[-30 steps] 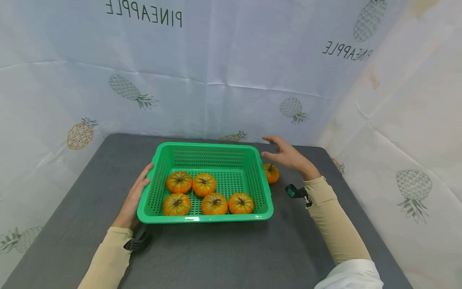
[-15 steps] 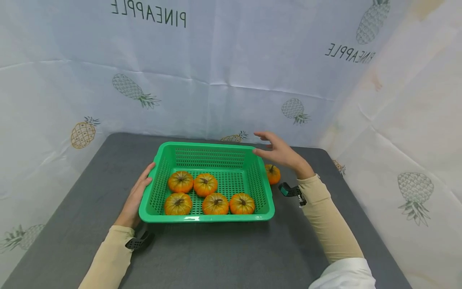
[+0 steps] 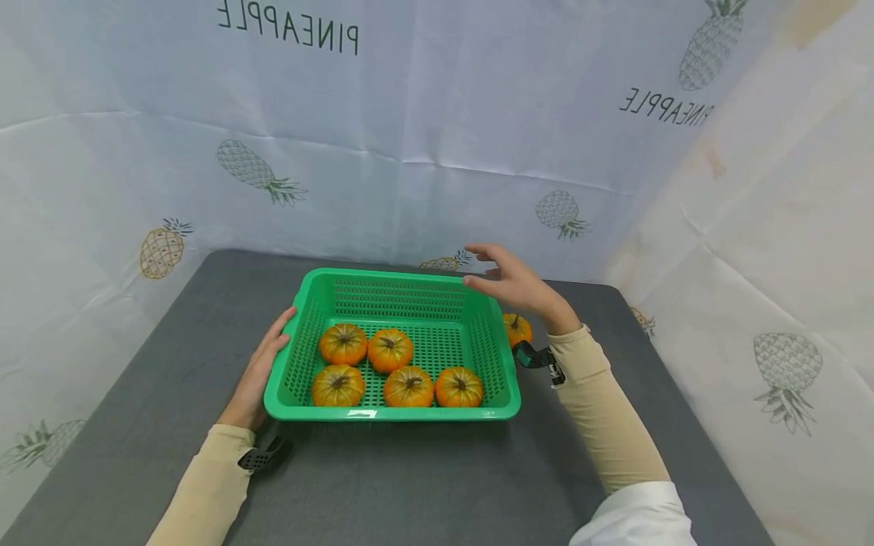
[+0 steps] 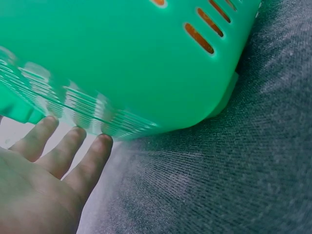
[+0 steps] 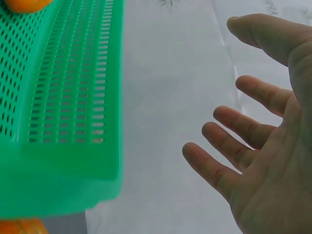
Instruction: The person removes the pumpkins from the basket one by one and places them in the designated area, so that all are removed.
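Note:
Several small orange pumpkins [image 3: 388, 350] lie in a green plastic basket [image 3: 392, 414] on the dark table. My left hand [image 3: 256, 379] rests along the basket's left side. In the left wrist view its fairly straight fingertips [image 4: 101, 141] touch or nearly touch the slotted green wall [image 4: 97, 53]. Over the basket's back right corner is my right hand [image 3: 515, 287], holding nothing, its thumb and fingers spread apart. Another pumpkin [image 3: 517, 327] lies outside the basket's right wall, partly covered by that wall and the right wrist strap.
A dark grey table [image 3: 410, 485] carries everything. White cloth printed with pineapples [image 3: 416, 91] hangs behind the table and along its sides. Black straps [image 3: 536, 358] sit on both wrists.
My right hand has moved left from beside the basket to above its back right corner. The left hand stays at the left side. The view has shifted slightly.

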